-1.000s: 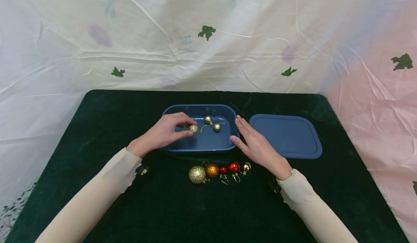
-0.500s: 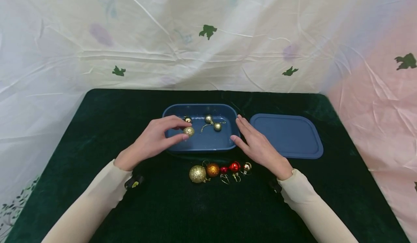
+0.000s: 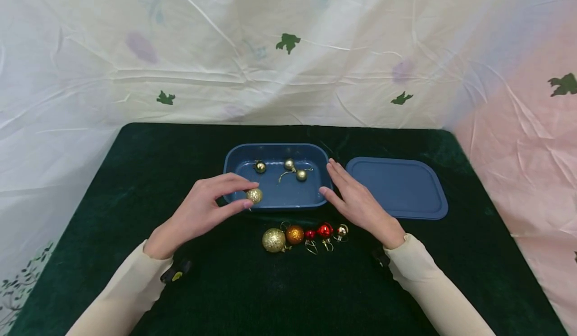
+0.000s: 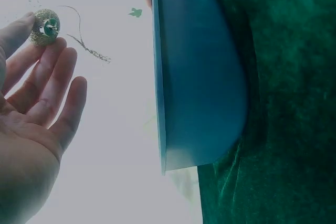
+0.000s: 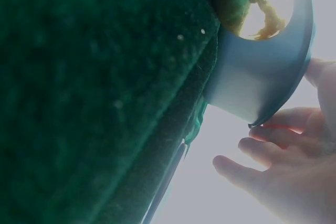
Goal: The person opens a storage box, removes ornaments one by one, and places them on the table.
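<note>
My left hand (image 3: 207, 203) pinches a glittery gold bauble (image 3: 254, 195) between thumb and fingertips, over the near left rim of a blue plastic box (image 3: 288, 203). In the left wrist view the bauble (image 4: 45, 27) shows its cap and a dangling gold string (image 4: 92, 52), above the box's rim. Inside the box lie a dark gold bauble (image 3: 260, 166) at the left and two small matte gold baubles (image 3: 301, 175) with strings. My right hand (image 3: 358, 203) rests its straight fingers at the box's right rim, holding nothing.
A row of baubles lies before the box: a large glittery gold one (image 3: 273, 240), an orange one (image 3: 295, 235), two red ones (image 3: 324, 230) and a shiny pale gold one (image 3: 342, 230). The blue lid (image 3: 396, 188) lies right of the box on the dark green cloth (image 3: 279, 296).
My left hand has drawn back left and toward me with the glittery bauble, from inside the box to its near rim, uncovering the dark gold bauble. The right hand stays put.
</note>
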